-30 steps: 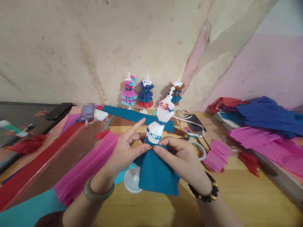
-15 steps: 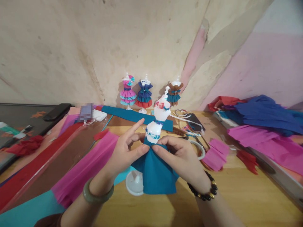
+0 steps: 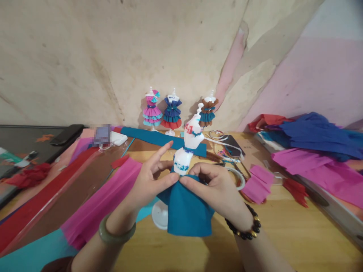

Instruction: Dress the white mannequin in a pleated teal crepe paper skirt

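**Out of sight at the bench**

The teal skirt (image 3: 187, 207) covers the white mannequin (image 3: 188, 149) below the waist, pole included (only part of its round base (image 3: 159, 218) shows). A pixelated patch (image 3: 102, 135) blurs something near the phone (image 3: 66, 134). Both forearms run off the bottom edge.

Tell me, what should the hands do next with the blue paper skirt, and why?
Probably press the teal paper tighter around the white mannequin at its waist: left hand and right hand both pinch its top edge there, and it hangs loose below.
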Demonstrator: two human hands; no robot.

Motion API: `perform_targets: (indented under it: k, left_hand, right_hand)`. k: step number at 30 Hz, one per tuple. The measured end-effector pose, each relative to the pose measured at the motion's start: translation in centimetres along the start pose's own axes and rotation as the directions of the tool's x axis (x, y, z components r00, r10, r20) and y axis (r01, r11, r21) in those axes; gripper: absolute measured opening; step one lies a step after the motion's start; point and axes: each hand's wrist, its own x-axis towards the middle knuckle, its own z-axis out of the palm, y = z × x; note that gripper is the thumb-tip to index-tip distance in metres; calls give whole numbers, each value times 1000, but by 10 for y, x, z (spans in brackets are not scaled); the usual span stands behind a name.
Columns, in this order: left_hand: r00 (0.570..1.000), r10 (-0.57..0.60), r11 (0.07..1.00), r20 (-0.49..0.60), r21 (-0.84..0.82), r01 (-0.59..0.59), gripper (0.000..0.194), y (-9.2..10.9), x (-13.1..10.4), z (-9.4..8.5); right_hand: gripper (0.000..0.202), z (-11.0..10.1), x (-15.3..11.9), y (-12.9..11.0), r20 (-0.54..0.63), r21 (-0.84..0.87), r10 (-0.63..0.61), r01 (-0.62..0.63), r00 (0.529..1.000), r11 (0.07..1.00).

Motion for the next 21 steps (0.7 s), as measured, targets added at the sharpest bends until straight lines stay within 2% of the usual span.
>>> perform_targets:
  k: [4, 8, 11, 14, 16, 19, 21]
  left_hand:
    - [999, -27, 997, 38, -68, 30, 77, -2, 0, -1]
    - [993, -108, 986, 42, -123, 113, 77, 0, 0, 2]
    - [983, -183, 968, -5, -176, 179, 80, 1, 3, 6]
    - [962, -243, 952, -127, -220, 211, 80, 3, 7, 8]
    - [936, -274, 945, -221, -242, 220, 80, 3, 10, 8]
    - [900, -313, 932, -304, -281, 230, 79, 2, 14, 7]
    - [887, -322, 927, -330, -299, 225, 77, -1, 15, 6]
  right_hand:
    - [23, -1, 1, -2, 28, 14, -9, 8, 1000, 1000]
    - [21, -2, 3, 1, 49, 28, 4, -6, 999, 1000]
    - [18, -4, 4, 6, 24, -37, -22, 23, 999, 999]
    - [19, -6, 3, 8, -24, -167, -156, 150, 987, 975]
    - [29, -6, -1, 5, 8, -276, -301, 291, 954, 916]
    - [44, -3, -9, 0, 160, -407, -474, 496, 866, 768]
    - [36, 2, -13, -3, 195, -487, -552, 568, 811, 663]
